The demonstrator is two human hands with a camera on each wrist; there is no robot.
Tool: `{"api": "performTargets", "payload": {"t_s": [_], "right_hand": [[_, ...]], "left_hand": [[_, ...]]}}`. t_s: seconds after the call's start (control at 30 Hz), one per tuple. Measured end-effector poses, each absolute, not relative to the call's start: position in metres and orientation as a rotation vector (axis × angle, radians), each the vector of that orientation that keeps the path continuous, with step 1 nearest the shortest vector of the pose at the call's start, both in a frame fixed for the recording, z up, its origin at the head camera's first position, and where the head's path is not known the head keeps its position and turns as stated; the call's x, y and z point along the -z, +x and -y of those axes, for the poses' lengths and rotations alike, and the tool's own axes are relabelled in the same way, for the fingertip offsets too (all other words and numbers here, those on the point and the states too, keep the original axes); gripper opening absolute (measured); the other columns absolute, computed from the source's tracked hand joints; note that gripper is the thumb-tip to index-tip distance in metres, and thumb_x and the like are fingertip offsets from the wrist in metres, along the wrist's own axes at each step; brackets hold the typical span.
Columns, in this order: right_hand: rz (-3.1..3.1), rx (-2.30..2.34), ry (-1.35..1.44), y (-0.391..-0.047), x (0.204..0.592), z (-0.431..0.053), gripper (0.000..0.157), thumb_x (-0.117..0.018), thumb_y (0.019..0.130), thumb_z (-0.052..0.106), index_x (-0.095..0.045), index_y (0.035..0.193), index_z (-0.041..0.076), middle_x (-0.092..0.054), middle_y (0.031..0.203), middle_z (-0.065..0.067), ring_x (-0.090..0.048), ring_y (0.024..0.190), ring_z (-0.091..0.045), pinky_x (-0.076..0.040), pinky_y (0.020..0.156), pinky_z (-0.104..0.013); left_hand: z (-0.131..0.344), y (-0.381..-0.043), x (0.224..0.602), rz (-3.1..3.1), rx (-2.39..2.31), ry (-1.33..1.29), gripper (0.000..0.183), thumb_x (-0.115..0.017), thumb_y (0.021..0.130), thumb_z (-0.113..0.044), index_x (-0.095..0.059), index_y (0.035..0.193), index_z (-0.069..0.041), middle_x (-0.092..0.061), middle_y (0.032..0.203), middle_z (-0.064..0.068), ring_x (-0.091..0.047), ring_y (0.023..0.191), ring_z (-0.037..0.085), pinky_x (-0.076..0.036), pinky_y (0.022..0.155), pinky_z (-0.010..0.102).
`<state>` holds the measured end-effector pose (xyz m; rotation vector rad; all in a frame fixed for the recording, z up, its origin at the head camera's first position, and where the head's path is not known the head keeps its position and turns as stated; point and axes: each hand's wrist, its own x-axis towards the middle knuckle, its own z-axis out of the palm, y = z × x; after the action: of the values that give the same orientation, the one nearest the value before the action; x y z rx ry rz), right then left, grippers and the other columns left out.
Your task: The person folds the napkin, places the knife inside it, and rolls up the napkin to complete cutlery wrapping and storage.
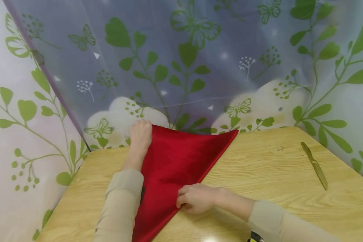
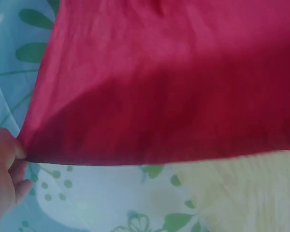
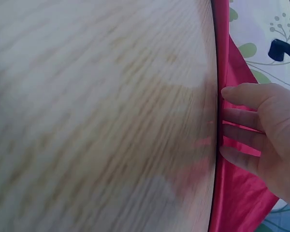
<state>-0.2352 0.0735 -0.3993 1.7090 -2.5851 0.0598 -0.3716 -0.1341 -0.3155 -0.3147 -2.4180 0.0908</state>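
A shiny red cloth (image 1: pixel 175 161), folded to a slanting edge, lies across the wooden table. My left hand (image 1: pixel 141 134) pinches its far left corner and holds it raised near the back of the table. In the left wrist view the left hand (image 2: pixel 5 169) grips that corner between thumb and fingers, with the cloth (image 2: pixel 159 96) stretched away from it. My right hand (image 1: pixel 198 198) is at the slanting folded edge, nearer the front. In the right wrist view the fingertips (image 3: pixel 232 92) of that hand touch the fold, spread along it with the fingers fairly straight.
A gold-coloured knife (image 1: pixel 314 164) lies on the right side of the wooden table (image 1: pixel 260 174). Behind and beside the table hangs a backdrop (image 1: pixel 157 60) printed with leaves and butterflies. A black and yellow device (image 1: pixel 255 237) shows beneath the right sleeve.
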Motion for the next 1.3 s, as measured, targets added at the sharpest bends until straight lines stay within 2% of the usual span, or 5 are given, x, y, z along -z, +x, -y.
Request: {"api": "performTargets", "payload": {"t_s": [0.77, 0.97, 1.13, 1.23, 1.3], "right_hand": [[2.605, -0.004, 1.678, -0.236, 0.398, -0.071, 0.014, -0.064, 0.086, 0.025, -0.067, 0.100, 0.025, -0.056, 0.095, 0.014, -0.051, 0.089, -0.002, -0.038, 0.067, -0.013], [2.596, 0.008, 1.686, -0.236, 0.397, -0.068, 0.014, -0.064, 0.087, 0.026, -0.068, 0.100, 0.024, -0.057, 0.095, 0.014, -0.052, 0.087, -0.002, -0.040, 0.067, -0.014], [2.638, 0.024, 1.664, -0.235, 0.395, -0.069, 0.012, -0.063, 0.087, 0.025, -0.067, 0.098, 0.024, -0.057, 0.093, 0.014, -0.053, 0.087, -0.003, -0.042, 0.070, -0.016], [2.665, 0.003, 1.649, -0.235, 0.393, -0.072, 0.010, -0.063, 0.087, 0.023, -0.067, 0.096, 0.023, -0.056, 0.091, 0.013, -0.053, 0.087, -0.003, -0.042, 0.069, -0.017], [2.672, -0.028, 1.643, -0.236, 0.393, -0.075, 0.009, -0.063, 0.087, 0.022, -0.067, 0.094, 0.022, -0.056, 0.089, 0.013, -0.053, 0.085, -0.003, -0.042, 0.069, -0.017]], "left_hand": [[0.137, -0.388, 0.353, 2.588, 0.314, -0.094, 0.014, -0.051, 0.075, 0.002, -0.056, 0.063, -0.002, -0.059, 0.064, 0.016, -0.058, 0.059, 0.035, -0.044, 0.048, 0.041], [0.146, -0.383, 0.358, 2.890, 0.418, -0.162, 0.023, -0.052, 0.086, -0.012, -0.063, 0.101, 0.001, -0.064, 0.101, 0.020, -0.060, 0.091, 0.038, -0.047, 0.075, 0.046], [0.162, -0.372, 0.369, 3.228, 0.545, -0.309, 0.066, -0.053, 0.092, -0.033, -0.029, 0.141, 0.004, -0.042, 0.136, 0.025, -0.041, 0.123, 0.041, -0.032, 0.100, 0.049], [0.170, -0.365, 0.368, 3.328, 0.601, -0.380, 0.074, -0.051, 0.093, -0.034, -0.015, 0.145, 0.005, -0.029, 0.144, 0.025, -0.031, 0.129, 0.042, -0.025, 0.104, 0.051], [0.175, -0.360, 0.366, 3.348, 0.566, -0.433, 0.069, -0.051, 0.094, -0.031, -0.022, 0.142, 0.007, -0.032, 0.143, 0.025, -0.032, 0.129, 0.042, -0.026, 0.104, 0.050]]}}
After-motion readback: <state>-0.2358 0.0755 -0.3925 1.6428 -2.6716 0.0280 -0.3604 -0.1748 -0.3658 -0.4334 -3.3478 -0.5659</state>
